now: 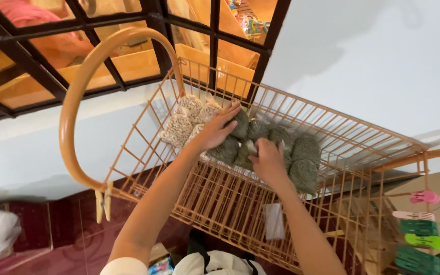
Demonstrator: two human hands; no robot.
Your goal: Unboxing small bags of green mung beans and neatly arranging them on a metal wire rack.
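Both hands are inside the wire basket [332,122]. The left hand [219,128] lies flat, fingers released, on the green packets [301,158] — beside the white packets [184,122]. The right hand [267,159] is grasping one green packet.

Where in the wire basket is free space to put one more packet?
Bare wire floor lies near the front rail, below both hands, and at the right end. The back-left is crowded: pale packets, green packets.

Small clear packets of dark green seeds [301,153] lie clustered in the basket beside pale seed packets [187,119].
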